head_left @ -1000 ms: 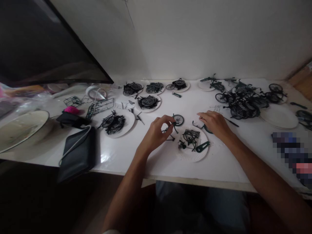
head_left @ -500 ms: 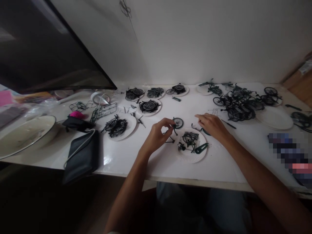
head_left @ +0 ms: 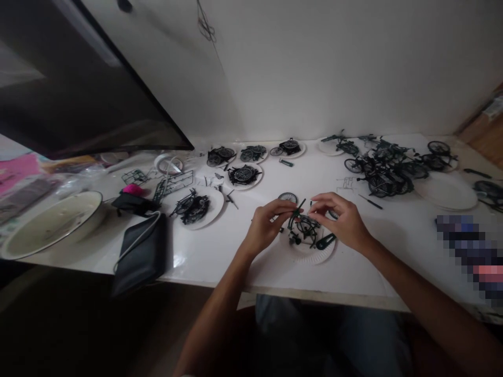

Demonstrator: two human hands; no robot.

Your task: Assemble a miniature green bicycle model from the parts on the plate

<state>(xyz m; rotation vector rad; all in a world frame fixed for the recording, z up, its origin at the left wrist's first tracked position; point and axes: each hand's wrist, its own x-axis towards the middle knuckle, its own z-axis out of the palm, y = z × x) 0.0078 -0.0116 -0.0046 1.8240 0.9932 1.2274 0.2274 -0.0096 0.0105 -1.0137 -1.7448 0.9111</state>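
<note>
My left hand (head_left: 268,224) pinches a thin dark green model-bicycle part (head_left: 300,205) between thumb and fingertips, its upper end slanting to the right. Close beside it, my right hand (head_left: 345,217) has its thumb and fingers brought together near a small dark piece; what it grips is too small to make out. Both hands are over a white paper plate (head_left: 314,256) that bears small bicycle parts, among them a long dark green piece (head_left: 326,241) at its right. A spoked wheel (head_left: 288,197) lies just behind the left fingertips, and another is partly hidden by the right hand.
Model bicycles (head_left: 389,167) are heaped at the back right by stacked plates (head_left: 448,191). A thin dark tool (head_left: 370,201) lies nearer. Plates with bicycle parts (head_left: 192,207) stand leftward. An enamel basin (head_left: 51,225), a black pouch (head_left: 141,251) and a screen (head_left: 78,78) are at left.
My right hand has moved left and its fingers have closed near the left fingertips. My left hand has shifted right with its part, which now tilts the other way. The view has turned slightly.
</note>
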